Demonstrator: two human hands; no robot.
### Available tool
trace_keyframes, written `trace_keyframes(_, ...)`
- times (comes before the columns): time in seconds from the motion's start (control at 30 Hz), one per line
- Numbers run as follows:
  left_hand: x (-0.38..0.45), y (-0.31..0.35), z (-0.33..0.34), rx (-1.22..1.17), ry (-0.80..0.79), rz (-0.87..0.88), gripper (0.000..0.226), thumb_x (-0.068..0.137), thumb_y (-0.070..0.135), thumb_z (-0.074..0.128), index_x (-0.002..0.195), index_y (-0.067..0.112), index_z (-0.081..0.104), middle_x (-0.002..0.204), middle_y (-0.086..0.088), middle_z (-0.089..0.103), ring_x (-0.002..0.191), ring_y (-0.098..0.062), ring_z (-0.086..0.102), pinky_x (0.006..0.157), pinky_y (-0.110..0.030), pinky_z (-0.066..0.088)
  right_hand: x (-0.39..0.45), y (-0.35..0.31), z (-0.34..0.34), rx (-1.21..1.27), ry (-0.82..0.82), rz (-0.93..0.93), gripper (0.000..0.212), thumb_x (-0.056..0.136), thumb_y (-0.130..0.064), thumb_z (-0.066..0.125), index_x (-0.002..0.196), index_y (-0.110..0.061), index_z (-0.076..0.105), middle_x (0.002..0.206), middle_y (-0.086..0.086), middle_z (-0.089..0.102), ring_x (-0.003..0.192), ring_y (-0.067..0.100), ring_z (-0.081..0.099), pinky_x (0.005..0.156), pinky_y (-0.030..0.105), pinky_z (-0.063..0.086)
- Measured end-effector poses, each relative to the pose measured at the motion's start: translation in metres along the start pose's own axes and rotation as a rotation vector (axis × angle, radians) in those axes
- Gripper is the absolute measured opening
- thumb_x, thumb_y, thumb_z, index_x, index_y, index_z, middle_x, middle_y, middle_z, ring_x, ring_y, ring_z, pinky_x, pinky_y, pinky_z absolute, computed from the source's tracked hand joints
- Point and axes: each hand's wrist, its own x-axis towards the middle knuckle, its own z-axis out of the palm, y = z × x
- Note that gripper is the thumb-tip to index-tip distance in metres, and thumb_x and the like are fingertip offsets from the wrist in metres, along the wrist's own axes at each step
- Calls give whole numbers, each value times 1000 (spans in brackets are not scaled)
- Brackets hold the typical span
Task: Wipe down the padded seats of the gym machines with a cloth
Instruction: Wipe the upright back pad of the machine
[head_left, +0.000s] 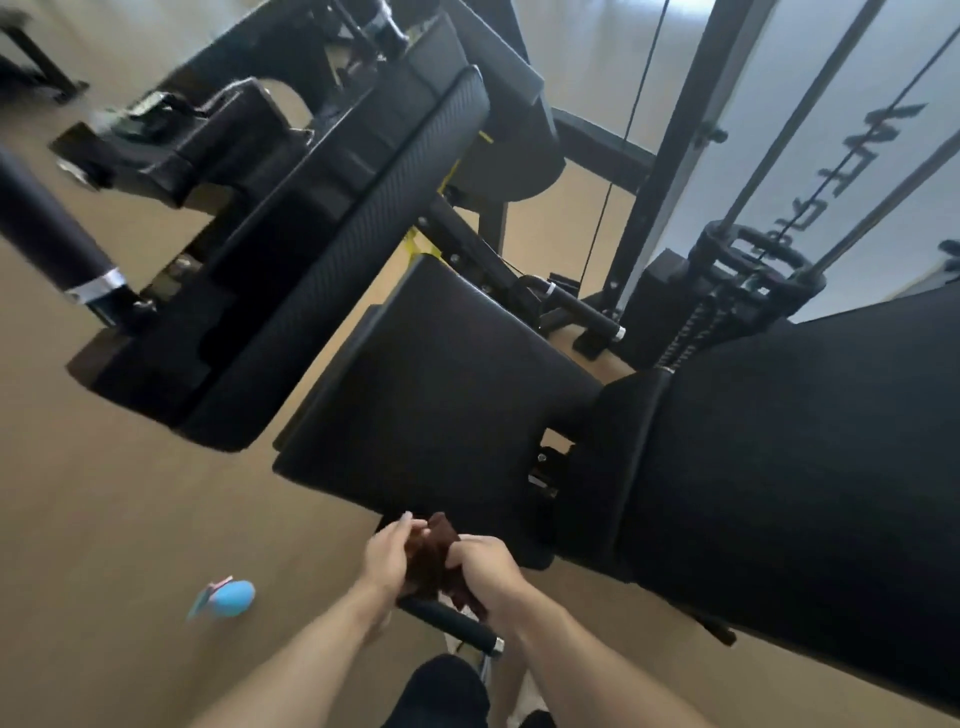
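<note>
A dark brown cloth (428, 558) is bunched between both hands, just in front of the near edge of a black padded seat (441, 384). My left hand (387, 553) holds the cloth's left side with fingers curled around it. My right hand (483, 566) grips its right side in a fist. A long black padded backrest (789, 467) runs off to the right of the seat. A second black padded bench (337, 249) lies to the left, farther away.
A blue spray bottle (228, 597) lies on the tan floor at lower left. A black foam roller handle (452, 621) sits under my hands, another (47, 234) at far left. A weight stack with steel guide rods (753, 280) and cables stands at the right.
</note>
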Motion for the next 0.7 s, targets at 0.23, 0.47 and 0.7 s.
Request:
trace_keyframes(0.23,-74,-27,-40,-764,-113,-338,24,93,22,63,100,0,71,92,-16,69,80,-26,64,58,-32,57,-68,-17,32,-82,-147,-137,23,78,-3,57,75,-18,73,79,7,71,72,20,68,67,27,55)
trace_keyframes(0.47,-90,-41,-103,-741,-5,-121,47,83,43,69,114,9,73,113,-16,74,104,-31,69,99,-44,52,-92,3,75,-571,-237,-182,27,77,3,46,77,-8,71,70,0,66,68,17,66,60,25,52)
trace_keyframes(0.7,-107,-44,-195,-407,169,200,45,71,-6,77,112,11,67,95,-8,76,88,-24,72,70,-31,56,-93,-26,159,-418,-149,-327,46,104,-26,52,150,-22,47,135,-16,51,126,3,48,98,20,38)
